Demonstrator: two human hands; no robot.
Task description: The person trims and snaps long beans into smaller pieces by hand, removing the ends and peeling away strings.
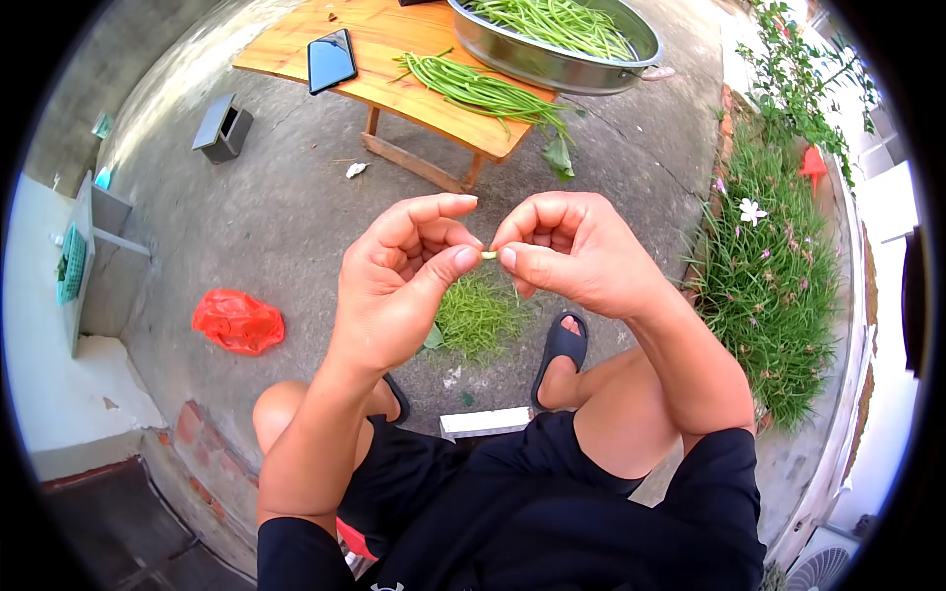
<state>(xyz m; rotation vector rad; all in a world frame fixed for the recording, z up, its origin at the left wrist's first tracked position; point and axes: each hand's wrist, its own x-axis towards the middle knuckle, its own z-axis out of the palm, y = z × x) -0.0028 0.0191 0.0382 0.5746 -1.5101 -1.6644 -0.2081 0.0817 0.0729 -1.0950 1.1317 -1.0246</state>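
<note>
My left hand (pixel 399 271) and my right hand (pixel 572 246) meet in front of me, above the ground. Between their thumbs and forefingers they pinch a short pale-green piece of green bean (pixel 489 255) from both ends. The fingers hide most of it. Below them, a heap of thin green bean trimmings (pixel 480 313) lies on the concrete. A bunch of long green beans (pixel 483 87) rests on the wooden table (pixel 414 84), some ends hanging over its edge. More long beans (pixel 552 25) fill a metal basin (pixel 552 64) at the table's far right.
A smartphone (pixel 331 61) lies on the table. To the left are a red plastic bag (pixel 239 321) and a small grey box (pixel 223 128) on the concrete. A bed of grassy flowering plants (pixel 774 276) runs along the right. Dark slippers (pixel 562 357) are on my feet.
</note>
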